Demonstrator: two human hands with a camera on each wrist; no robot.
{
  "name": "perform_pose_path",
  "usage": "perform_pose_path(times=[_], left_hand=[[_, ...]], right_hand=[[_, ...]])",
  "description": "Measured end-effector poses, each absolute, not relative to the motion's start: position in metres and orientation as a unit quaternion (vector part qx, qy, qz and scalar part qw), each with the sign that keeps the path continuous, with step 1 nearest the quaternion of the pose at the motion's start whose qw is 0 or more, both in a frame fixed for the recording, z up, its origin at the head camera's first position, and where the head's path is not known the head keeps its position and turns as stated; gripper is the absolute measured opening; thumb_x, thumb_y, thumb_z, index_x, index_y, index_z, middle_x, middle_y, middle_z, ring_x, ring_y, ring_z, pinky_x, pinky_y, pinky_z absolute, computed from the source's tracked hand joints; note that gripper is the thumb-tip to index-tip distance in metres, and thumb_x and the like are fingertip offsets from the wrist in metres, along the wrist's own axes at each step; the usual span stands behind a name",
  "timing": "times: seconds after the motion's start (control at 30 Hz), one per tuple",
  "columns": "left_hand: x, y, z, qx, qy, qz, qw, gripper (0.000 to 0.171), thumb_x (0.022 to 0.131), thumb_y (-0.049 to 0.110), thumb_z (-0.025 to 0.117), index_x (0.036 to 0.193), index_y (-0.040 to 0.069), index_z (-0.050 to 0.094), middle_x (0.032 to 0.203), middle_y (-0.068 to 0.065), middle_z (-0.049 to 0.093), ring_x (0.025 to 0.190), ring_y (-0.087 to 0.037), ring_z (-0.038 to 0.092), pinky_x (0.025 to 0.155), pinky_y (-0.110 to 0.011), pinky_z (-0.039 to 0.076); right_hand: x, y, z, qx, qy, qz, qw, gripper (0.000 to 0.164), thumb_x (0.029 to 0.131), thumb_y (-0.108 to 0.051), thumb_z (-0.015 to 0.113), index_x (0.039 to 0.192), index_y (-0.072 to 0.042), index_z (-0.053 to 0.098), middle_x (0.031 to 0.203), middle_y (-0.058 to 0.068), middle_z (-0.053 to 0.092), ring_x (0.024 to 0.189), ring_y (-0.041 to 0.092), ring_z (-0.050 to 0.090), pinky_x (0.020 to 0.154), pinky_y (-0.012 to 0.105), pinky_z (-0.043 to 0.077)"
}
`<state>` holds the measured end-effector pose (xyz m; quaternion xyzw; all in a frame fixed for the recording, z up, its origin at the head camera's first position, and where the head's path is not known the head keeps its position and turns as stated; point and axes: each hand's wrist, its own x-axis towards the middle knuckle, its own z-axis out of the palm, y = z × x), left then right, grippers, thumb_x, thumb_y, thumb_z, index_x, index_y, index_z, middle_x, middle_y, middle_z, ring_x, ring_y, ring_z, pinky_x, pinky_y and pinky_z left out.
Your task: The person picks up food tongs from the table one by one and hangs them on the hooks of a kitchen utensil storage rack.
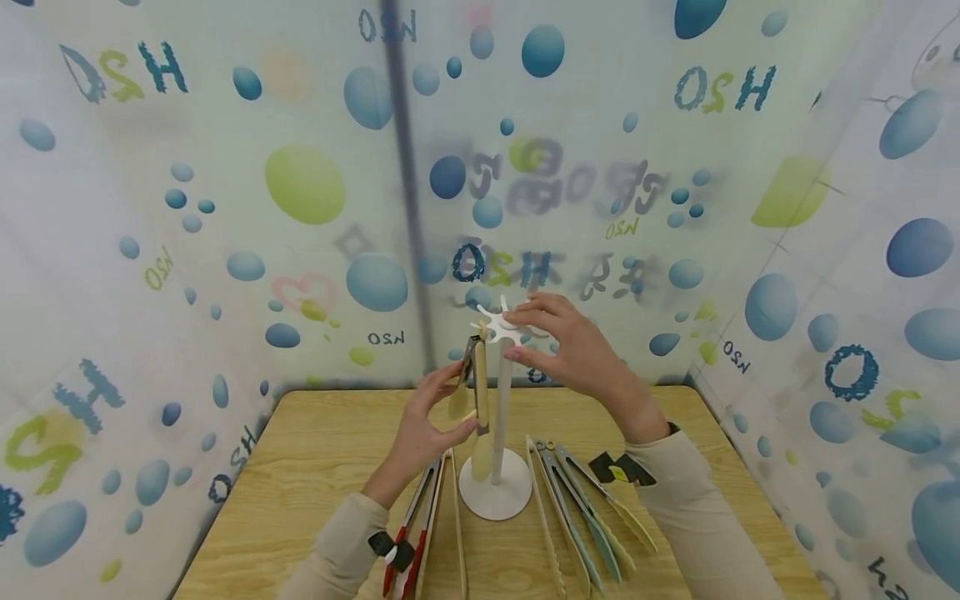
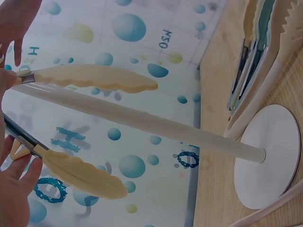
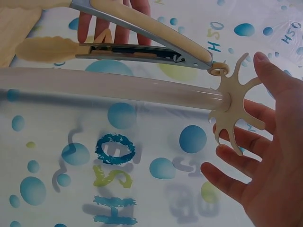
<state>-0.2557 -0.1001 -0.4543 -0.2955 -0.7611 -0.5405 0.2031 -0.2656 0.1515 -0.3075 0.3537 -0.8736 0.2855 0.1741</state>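
Note:
My left hand (image 1: 422,429) grips a pair of cream-tipped tongs (image 1: 481,387) with cream-and-metal arms beside the white stand's pole. The tongs' two arms are spread apart in the left wrist view. A small ring (image 3: 219,69) at their hinge end meets one hook of the stand's top. That white hook head (image 3: 232,101) has several curved prongs. My right hand (image 3: 279,137) reaches around it, fingers loosely spread behind the prongs and thumb near a prong tip. Whether the thumb touches is unclear. The stand (image 1: 497,492) is upright on its round base.
On the wooden table (image 1: 337,417), red-handled tongs (image 1: 408,533) lie left of the base beside cream ones. More tongs with teal tips (image 1: 600,542) and cream tips fan out on the right. Patterned curtains (image 1: 300,250) surround the table.

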Motion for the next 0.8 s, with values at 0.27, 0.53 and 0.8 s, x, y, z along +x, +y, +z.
perform_pose_path(times=[0.27,0.53,0.8], left_hand=[[-0.255,-0.101,-0.454,-0.290,-0.767,-0.539,0.192,0.083,0.080,0.010,0.081,0.151,0.022,0.040,0.149,-0.005,0.047,0.136,-0.024,0.047,0.108,-0.044,0.047],[-0.254,-0.102,-0.453,-0.293,-0.774,-0.528,0.192,0.084,0.080,0.009,0.081,0.152,0.019,0.038,0.150,-0.007,0.046,0.137,-0.026,0.046,0.107,-0.051,0.047],[-0.249,-0.099,-0.446,-0.284,-0.785,-0.517,0.190,0.087,0.078,0.002,0.081,0.152,0.009,0.037,0.149,-0.015,0.046,0.136,-0.033,0.046,0.109,-0.044,0.046]], right_hand=[[-0.264,0.151,-0.308,0.349,-0.877,0.279,0.177,0.049,0.091,-0.035,0.071,0.136,-0.021,0.061,0.142,0.007,0.055,0.146,0.028,0.036,0.111,0.057,0.041],[-0.257,0.145,-0.306,0.315,-0.892,0.267,0.183,0.048,0.091,-0.042,0.069,0.134,-0.022,0.063,0.142,0.005,0.057,0.146,0.028,0.038,0.108,0.056,0.044],[-0.253,0.134,-0.298,0.293,-0.901,0.244,0.210,0.049,0.088,-0.051,0.069,0.125,-0.019,0.069,0.134,0.006,0.063,0.136,0.029,0.051,0.103,0.053,0.049]])
